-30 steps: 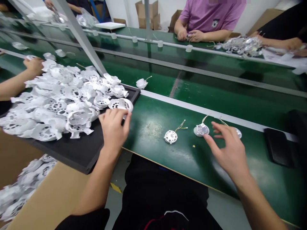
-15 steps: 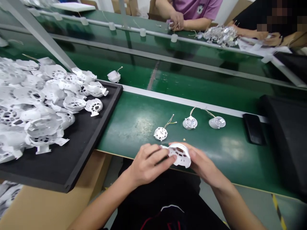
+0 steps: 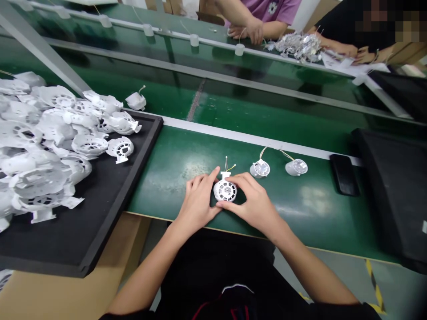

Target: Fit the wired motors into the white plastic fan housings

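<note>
A round white plastic housing (image 3: 218,190) with a slotted face and a tab lies on the green bench, between my two hands. My left hand (image 3: 196,198) grips its left side, fingers curved and the thumb at the lower edge. From the right, my right hand (image 3: 255,200) holds it with index finger above and thumb below. Thin wires (image 3: 227,165) stick out beyond the tab; the small round part they belong to is mostly covered by the housing. Two white cylindrical motor-like parts with wires, one nearer (image 3: 259,169) and one farther right (image 3: 296,167), stand behind my right hand.
At left, a black tray (image 3: 96,209) carries a pile of white housings (image 3: 50,129). A phone (image 3: 344,174) and a black case-like object (image 3: 393,191) are at right. Beyond the metal rail runs a green conveyor (image 3: 253,111) with a wired part (image 3: 136,101). Two people work opposite.
The housing, tilted in my hands before, is now lowered face up over the small wired round part. Both hands have moved onto the bench around it. The view has shifted slightly.
</note>
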The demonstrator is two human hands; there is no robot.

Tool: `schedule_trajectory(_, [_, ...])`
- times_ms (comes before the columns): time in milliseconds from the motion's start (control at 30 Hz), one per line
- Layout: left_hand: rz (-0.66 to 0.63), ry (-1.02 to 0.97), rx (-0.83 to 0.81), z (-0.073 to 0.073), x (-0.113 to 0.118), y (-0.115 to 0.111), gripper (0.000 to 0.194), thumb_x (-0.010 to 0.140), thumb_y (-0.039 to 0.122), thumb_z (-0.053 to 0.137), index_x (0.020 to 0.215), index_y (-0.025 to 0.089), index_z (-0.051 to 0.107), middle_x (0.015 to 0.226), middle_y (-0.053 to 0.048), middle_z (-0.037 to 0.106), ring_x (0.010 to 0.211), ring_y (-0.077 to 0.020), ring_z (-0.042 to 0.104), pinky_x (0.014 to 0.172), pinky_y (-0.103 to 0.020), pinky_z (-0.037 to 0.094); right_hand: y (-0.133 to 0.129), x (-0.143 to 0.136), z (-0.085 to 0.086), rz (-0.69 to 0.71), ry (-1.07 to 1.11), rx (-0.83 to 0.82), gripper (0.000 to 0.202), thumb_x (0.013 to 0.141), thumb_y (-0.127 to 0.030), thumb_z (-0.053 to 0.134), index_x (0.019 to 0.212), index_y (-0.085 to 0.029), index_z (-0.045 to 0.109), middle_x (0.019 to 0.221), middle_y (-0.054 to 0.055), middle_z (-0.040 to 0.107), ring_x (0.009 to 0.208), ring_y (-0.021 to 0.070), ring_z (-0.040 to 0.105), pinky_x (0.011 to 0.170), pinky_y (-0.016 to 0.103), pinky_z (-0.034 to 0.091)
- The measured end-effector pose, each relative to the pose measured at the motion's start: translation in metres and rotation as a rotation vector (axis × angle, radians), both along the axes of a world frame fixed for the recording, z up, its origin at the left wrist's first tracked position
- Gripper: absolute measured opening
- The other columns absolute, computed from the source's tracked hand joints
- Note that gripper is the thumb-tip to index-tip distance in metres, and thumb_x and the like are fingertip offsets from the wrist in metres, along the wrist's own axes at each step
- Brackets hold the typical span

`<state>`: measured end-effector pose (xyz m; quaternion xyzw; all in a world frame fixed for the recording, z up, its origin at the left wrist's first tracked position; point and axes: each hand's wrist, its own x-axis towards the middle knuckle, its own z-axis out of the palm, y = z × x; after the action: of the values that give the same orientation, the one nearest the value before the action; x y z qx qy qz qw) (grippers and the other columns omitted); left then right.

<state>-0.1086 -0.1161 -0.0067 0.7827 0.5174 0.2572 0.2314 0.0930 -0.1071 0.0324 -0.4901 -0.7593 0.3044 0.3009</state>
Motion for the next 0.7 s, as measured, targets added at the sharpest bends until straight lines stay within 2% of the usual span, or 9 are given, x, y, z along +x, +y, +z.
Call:
schedule_trajectory(167, [0.012,-0.004,-0.019,-0.002,-0.002,0.001,0.104,0.085,0.023,0.077,0.167,0.029,0.012,0.136,-0.012,0.063,0.129,-0.0349,0.051,0.110,-0.054,0.034,0.001,0.000,-0.001,0.023,-0.062,0.017,0.051,0.086,-0.045,0.084,0.130,-0.029,0.064,0.121,0.009,0.064,0.112,0.0300,0.066,0.097,0.050,0.058])
schedule_trajectory(367, [0.012,0.014,0.003,-0.004,0.001,0.001,0.105,0.087,0.028,0.078,0.167,0.028,0.010,0.135,-0.013,0.065,0.128,-0.0358,0.052,0.110,-0.055,0.034,0.003,-0.002,-0.005,0.014,-0.061,-0.020,0.052,0.086,-0.045,0.083,0.131,-0.029,0.063,0.121,0.009,0.065,0.111,0.0293,0.066,0.096,0.049,0.057])
schedule_trajectory(500, [-0.009,0.014,-0.018,-0.001,-0.001,0.002,0.104,0.086,0.028,0.077,0.168,0.025,0.011,0.137,-0.013,0.063,0.132,-0.0356,0.050,0.113,-0.057,0.035,0.008,0.000,-0.011,0.038,-0.076,-0.063,0.051,0.085,-0.049,0.083,0.128,-0.029,0.064,0.118,0.007,0.068,0.109,0.0285,0.066,0.095,0.047,0.057])
schedule_trajectory(600, [-0.110,-0.040,-0.060,0.006,-0.010,0.005,0.094,0.083,0.026,0.075,0.164,0.026,0.027,0.144,-0.013,0.060,0.140,-0.0362,0.046,0.117,-0.058,0.035,0.011,0.000,-0.014,0.074,-0.141,-0.034,0.049,0.088,-0.052,0.080,0.128,-0.029,0.064,0.115,0.007,0.071,0.110,0.0300,0.065,0.094,0.048,0.056])
schedule_trajectory(667, [-0.147,-0.129,-0.113,0.011,-0.016,0.008,0.067,0.089,0.027,0.070,0.153,0.028,0.048,0.145,-0.010,0.061,0.142,-0.0334,0.048,0.120,-0.057,0.036,0.010,0.000,-0.014,0.077,-0.172,-0.003,0.048,0.090,-0.052,0.078,0.129,-0.029,0.063,0.114,0.007,0.073,0.110,0.0299,0.066,0.093,0.048,0.056])
schedule_trajectory(700, [-0.124,-0.179,-0.145,0.014,-0.018,0.010,0.050,0.094,0.030,0.065,0.144,0.029,0.058,0.142,-0.008,0.064,0.140,-0.0316,0.051,0.119,-0.056,0.038,0.009,0.000,-0.013,0.074,-0.177,0.012,0.048,0.090,-0.053,0.077,0.129,-0.029,0.063,0.115,0.007,0.073,0.109,0.0296,0.067,0.093,0.047,0.057])
